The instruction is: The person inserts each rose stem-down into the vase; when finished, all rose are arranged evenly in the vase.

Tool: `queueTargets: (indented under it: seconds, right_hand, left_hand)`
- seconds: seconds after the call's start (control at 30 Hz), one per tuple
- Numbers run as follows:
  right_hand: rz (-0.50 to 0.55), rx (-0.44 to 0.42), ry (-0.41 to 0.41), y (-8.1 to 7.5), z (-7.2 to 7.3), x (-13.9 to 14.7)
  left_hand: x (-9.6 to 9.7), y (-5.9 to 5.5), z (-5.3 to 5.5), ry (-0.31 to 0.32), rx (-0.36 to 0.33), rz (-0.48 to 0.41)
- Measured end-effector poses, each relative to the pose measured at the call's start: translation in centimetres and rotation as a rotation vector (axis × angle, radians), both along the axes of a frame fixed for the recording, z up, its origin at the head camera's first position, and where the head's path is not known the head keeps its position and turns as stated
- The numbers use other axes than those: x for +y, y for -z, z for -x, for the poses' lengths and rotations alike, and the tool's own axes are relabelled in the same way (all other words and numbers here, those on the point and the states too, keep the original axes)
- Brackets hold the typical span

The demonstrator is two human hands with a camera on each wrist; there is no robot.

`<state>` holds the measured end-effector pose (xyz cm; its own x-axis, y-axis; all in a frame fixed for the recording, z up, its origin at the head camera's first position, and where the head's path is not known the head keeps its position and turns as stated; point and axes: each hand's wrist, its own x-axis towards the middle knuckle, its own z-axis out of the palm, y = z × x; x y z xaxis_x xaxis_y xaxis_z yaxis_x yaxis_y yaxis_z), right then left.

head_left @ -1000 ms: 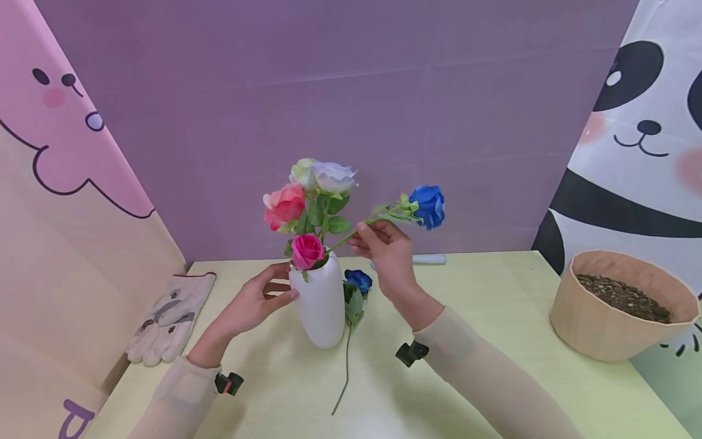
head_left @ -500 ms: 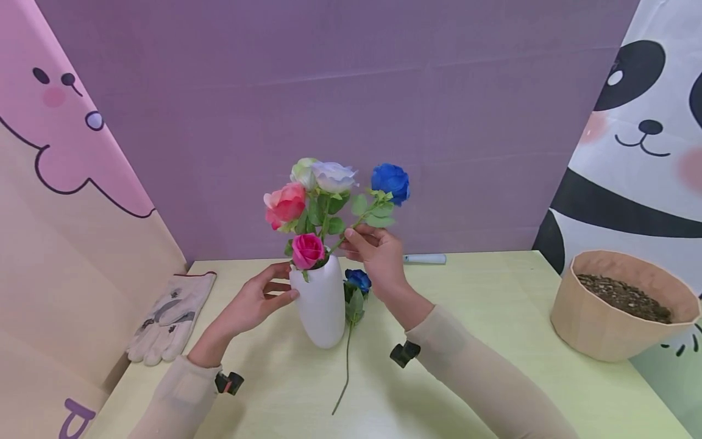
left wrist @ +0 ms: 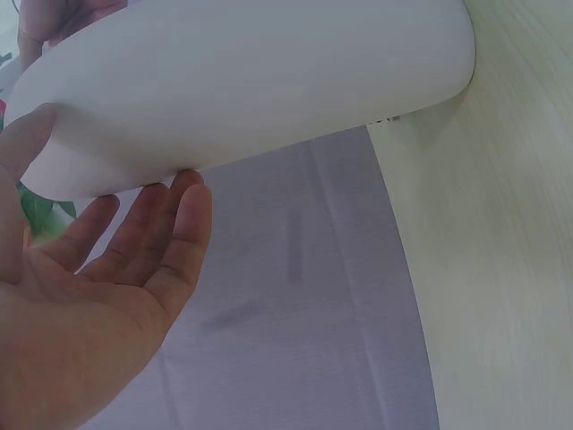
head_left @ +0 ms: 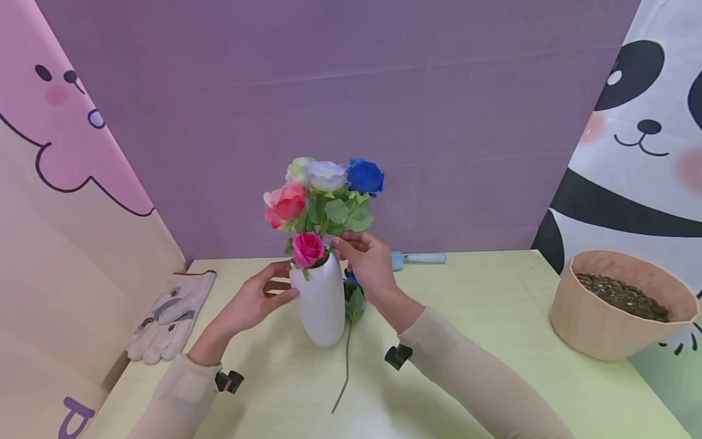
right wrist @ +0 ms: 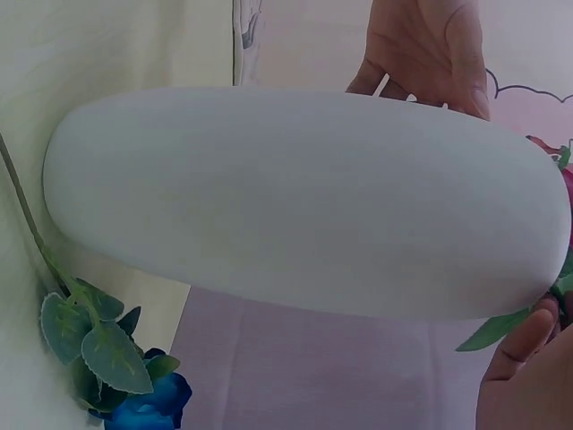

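In the head view a white vase (head_left: 320, 305) stands upright on the table, tilted slightly. My left hand (head_left: 258, 300) holds its left side near the rim, thumb in front, fingertips against the wall in the left wrist view. With thumb and fingers my right hand (head_left: 366, 262) pinches the green stem of a blue rose (head_left: 364, 177) at the vase's mouth; the stem's lower end is hidden. A coral rose (head_left: 285, 206), a bright pink rose (head_left: 308, 250), a pale lilac rose (head_left: 327, 177) and a whitish-green bloom (head_left: 298, 171) stand in the vase.
Another blue rose (right wrist: 148, 403) lies on the table beside the vase, its stem toward me. Folded work gloves (head_left: 170, 320) lie at the left edge. A light-blue-handled tool (head_left: 422, 258) lies at the back. A tan pot (head_left: 598, 323) of soil stands at right.
My right hand has moved left and slightly down, bringing the blue rose from leaning far right to upright beside the lilac rose. The left hand and vase stay put.
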<state>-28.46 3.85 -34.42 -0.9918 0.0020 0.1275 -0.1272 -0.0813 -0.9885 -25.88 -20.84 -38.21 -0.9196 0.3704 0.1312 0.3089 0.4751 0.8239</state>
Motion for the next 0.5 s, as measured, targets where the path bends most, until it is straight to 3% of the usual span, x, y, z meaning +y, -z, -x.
queueTargets:
  seconds: [0.3,0.5]
  right_hand:
    - [-0.088,0.134,0.02,0.84,0.54,-0.73]
    - [-0.088,0.107,0.01,0.54,0.33,-0.86]
  left_hand:
    - [0.03,-0.11,0.05,0.01,0.004,-0.01]
    - [0.01,0.02,0.08,0.011,0.004,-0.011]
